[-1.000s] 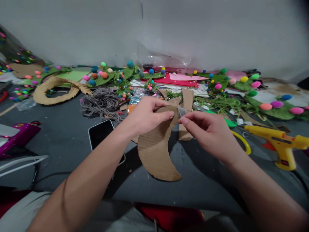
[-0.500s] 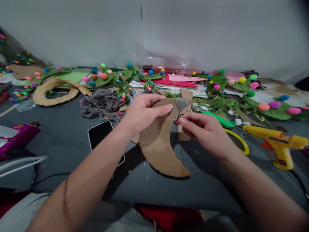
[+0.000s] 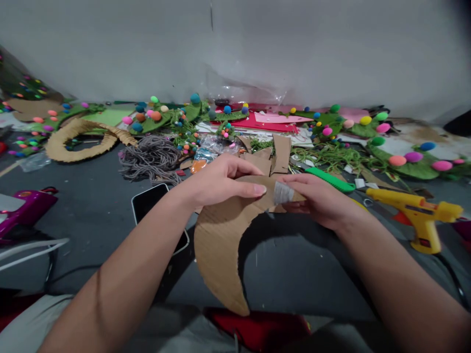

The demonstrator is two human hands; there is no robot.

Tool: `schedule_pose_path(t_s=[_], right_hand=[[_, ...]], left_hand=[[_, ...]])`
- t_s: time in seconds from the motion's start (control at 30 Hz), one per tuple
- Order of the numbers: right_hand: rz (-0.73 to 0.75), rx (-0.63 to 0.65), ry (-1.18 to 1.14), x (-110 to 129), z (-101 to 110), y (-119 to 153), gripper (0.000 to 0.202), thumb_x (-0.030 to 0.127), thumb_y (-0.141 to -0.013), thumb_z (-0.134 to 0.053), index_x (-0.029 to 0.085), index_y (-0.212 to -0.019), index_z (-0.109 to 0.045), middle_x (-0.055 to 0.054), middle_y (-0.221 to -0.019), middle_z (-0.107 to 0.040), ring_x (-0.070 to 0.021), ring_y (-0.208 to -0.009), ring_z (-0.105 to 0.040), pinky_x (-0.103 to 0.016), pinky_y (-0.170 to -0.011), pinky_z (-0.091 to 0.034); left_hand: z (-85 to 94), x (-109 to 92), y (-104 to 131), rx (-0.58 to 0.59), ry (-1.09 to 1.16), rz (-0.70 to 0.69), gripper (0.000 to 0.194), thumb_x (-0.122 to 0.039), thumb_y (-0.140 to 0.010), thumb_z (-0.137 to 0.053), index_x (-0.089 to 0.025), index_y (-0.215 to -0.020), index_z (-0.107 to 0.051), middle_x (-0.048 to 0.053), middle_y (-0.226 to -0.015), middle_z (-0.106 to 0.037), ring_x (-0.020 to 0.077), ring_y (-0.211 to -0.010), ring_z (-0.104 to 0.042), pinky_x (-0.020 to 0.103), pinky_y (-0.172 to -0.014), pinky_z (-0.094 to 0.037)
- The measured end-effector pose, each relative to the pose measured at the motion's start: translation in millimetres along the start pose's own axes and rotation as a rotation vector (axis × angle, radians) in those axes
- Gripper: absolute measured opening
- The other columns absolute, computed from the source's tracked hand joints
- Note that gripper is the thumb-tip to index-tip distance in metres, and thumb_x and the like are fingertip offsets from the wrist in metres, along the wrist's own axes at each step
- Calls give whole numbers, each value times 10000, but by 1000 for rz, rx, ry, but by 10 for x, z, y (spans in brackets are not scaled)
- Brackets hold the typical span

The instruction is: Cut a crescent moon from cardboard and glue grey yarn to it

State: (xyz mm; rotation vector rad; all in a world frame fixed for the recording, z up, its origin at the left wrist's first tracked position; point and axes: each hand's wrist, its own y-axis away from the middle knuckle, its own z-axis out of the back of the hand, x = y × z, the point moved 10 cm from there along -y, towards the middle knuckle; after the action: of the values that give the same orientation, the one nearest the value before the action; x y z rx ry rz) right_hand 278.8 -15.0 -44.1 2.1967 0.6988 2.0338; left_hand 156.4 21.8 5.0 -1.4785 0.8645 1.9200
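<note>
A brown cardboard crescent (image 3: 219, 245) is held above the dark table, its lower tip pointing toward me. My left hand (image 3: 224, 184) grips its upper part, thumb flat on the face and fingers behind. Grey yarn (image 3: 283, 192) is wrapped in a band close to the right tip. At that tip my right hand (image 3: 312, 196) is closed, its fingers partly hidden behind the cardboard. Whether it also pinches a loose yarn end, I cannot tell. Cardboard scraps (image 3: 281, 154) lie just beyond the hands.
Left of the crescent are a phone (image 3: 150, 203), a tangle of grey yarn (image 3: 150, 159) and a yarn-wrapped ring (image 3: 55, 144). A yellow glue gun (image 3: 423, 215) and a green-handled tool (image 3: 329, 180) lie right. A purple device (image 3: 27, 211) sits far left. Leaves with pompoms (image 3: 408, 159) line the back.
The crescent has turned, its lower tip swinging toward me and left. My right hand has shifted from pinching beside the yarn to closing around the right tip.
</note>
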Motion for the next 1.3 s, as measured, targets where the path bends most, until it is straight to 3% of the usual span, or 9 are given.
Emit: schedule_pose_path(t_s=[0.2,0.3,0.5,0.67,1.0,1.17,1.3], right_hand=[[-41,77,111,-47,-29,4,326,422,-772,-790,185,-640,-609,68,-558,-360,-60,-491,-271,-216,-444,-184],[-16,88,170,-27,-46,-3,335,450,-783,-798,176,-670,-641,60,-564,-418,-60,-498,-299,-220,-450,-185],[78,-88,304,108,51,-2,307,420,-709,-854,183,-638,-672,21,-565,-554,-91,-522,-423,-242,-478,-298],[154,-193,327,203,96,44,266,404,-712,-878,192,-693,-718,-8,-593,-633,-131,-538,-528,-266,-515,-406],[310,-293,476,385,110,142,265,444,-783,-839,195,-748,-756,-37,-668,-685,-146,-586,-536,-269,-530,-398],[505,-406,776,540,-20,293,235,407,-895,-738,202,-781,-728,-15,-618,-617,-134,-567,-476,-279,-532,-349],[642,-404,950,592,-182,368,142,301,-952,-653,218,-859,-723,0,-644,-626,-123,-547,-469,-284,-553,-357]], left_hand=[[-208,46,31,208,-166,35,255,-331,-840,-756,-178,-1039,-800,53,-915,-784,168,-763,-679,228,-642,-502],[-278,53,31,242,-263,11,288,-335,-860,-715,-174,-1083,-799,46,-918,-778,180,-790,-675,241,-663,-488],[-237,51,-8,160,-465,-21,285,-350,-846,-677,-180,-1030,-814,6,-807,-726,154,-696,-597,244,-607,-407],[-140,76,-50,92,-446,-20,253,-334,-834,-672,-185,-988,-807,10,-843,-742,175,-740,-628,252,-627,-425],[-79,48,-70,57,-371,-66,287,-284,-860,-668,-187,-1113,-762,26,-995,-770,183,-877,-667,257,-723,-486],[-40,57,-79,12,-230,-23,344,-219,-831,-702,-153,-1168,-723,65,-1074,-763,175,-893,-684,280,-786,-528],[1,65,-85,-34,-72,-17,390,-176,-832,-705,-156,-1221,-708,75,-1102,-758,161,-847,-694,285,-761,-542]])
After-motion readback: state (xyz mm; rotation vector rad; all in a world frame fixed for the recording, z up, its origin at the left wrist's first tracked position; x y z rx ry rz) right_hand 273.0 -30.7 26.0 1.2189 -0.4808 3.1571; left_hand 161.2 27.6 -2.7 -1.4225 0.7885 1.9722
